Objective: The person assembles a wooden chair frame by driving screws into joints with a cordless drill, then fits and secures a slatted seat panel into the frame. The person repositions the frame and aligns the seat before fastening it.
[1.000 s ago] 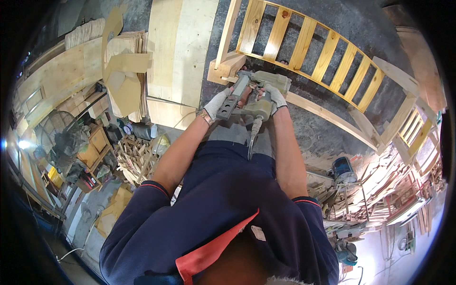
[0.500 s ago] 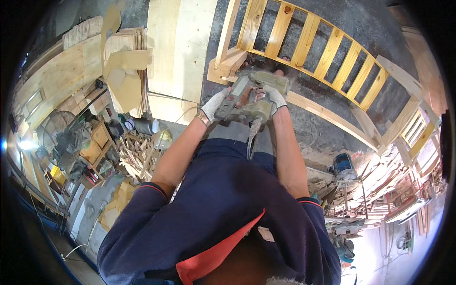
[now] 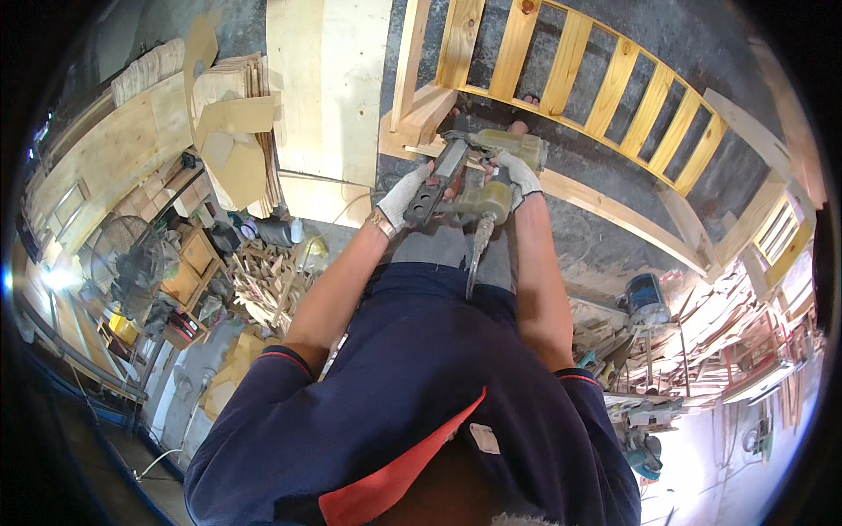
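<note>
head view: person bent over a slatted pine frame [image 3: 605, 96] on the concrete floor. both gloved hands clenched on a pneumatic nail gun [image 3: 469, 180]; left hand [image 3: 405, 195] wraps the dark magazine at about 9 o'clock of the tool, right hand [image 3: 519, 173] grips the handle at 3 o'clock. gun's long axis runs 7 to 1 o'clock, nose at the frame's corner joint [image 3: 421, 123], just past the fingers toward 12. right hand nearer the joint. air hose [image 3: 474, 250] trails toward 6. plywood sheet [image 3: 329, 88] lies at 10 o'clock.
</note>
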Action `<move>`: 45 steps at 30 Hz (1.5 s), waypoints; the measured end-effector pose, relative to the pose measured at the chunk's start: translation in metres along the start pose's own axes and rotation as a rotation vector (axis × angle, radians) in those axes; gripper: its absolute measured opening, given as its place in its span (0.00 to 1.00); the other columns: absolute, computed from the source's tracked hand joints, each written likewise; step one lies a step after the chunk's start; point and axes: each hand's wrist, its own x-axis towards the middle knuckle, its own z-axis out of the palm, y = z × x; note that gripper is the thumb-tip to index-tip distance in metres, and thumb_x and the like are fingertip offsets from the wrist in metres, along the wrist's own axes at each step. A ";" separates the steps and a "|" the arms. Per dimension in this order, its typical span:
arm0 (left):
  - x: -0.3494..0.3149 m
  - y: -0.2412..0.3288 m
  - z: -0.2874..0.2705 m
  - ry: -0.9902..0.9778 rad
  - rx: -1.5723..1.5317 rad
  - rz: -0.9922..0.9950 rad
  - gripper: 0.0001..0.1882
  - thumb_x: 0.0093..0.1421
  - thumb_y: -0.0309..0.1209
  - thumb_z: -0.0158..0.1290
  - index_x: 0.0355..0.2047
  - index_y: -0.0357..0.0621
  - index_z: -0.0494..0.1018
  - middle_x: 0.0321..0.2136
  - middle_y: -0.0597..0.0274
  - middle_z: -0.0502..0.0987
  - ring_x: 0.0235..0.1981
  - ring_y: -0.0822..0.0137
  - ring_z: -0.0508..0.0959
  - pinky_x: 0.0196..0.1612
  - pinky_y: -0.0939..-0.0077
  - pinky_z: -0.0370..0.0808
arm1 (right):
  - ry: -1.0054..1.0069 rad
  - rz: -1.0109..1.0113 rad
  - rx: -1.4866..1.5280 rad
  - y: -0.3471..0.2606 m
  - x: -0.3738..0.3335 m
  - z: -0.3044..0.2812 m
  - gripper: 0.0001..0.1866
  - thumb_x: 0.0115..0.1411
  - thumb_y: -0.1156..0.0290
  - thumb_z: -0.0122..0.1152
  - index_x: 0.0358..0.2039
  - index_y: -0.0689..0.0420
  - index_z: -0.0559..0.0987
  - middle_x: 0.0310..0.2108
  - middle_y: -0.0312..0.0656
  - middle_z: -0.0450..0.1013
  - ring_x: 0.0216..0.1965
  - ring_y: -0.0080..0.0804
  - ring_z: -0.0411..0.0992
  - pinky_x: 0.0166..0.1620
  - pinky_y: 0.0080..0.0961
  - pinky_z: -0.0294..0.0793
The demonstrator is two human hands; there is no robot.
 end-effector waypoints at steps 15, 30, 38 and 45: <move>0.036 0.026 -0.024 0.185 -0.038 -0.042 0.26 0.74 0.52 0.40 0.55 0.43 0.68 0.31 0.59 0.79 0.27 0.69 0.81 0.22 0.71 0.81 | -0.117 0.010 -0.021 -0.001 0.057 -0.001 0.11 0.65 0.75 0.53 0.47 0.61 0.71 0.38 0.58 0.77 0.24 0.36 0.75 0.25 0.30 0.78; 0.024 0.010 0.001 0.181 0.008 0.004 0.24 0.74 0.52 0.40 0.50 0.45 0.71 0.31 0.57 0.80 0.26 0.68 0.81 0.27 0.71 0.82 | 0.001 0.071 -0.050 -0.011 0.032 -0.005 0.07 0.63 0.74 0.53 0.39 0.63 0.73 0.24 0.42 0.72 0.21 0.30 0.72 0.25 0.28 0.76; 0.040 -0.049 0.086 0.155 0.093 0.290 0.28 0.72 0.56 0.44 0.48 0.42 0.76 0.31 0.61 0.82 0.26 0.72 0.81 0.25 0.77 0.79 | -0.027 -0.396 -0.221 -0.084 -0.096 -0.020 0.05 0.60 0.72 0.62 0.35 0.59 0.78 0.23 0.39 0.75 0.17 0.29 0.73 0.20 0.30 0.76; 0.082 -0.082 0.112 0.269 0.594 0.642 0.33 0.72 0.54 0.44 0.65 0.40 0.63 0.50 0.59 0.78 0.43 0.69 0.79 0.43 0.74 0.76 | 0.299 -1.431 -0.637 -0.177 -0.242 -0.064 0.13 0.54 0.73 0.69 0.37 0.64 0.79 0.30 0.43 0.78 0.24 0.34 0.77 0.33 0.33 0.78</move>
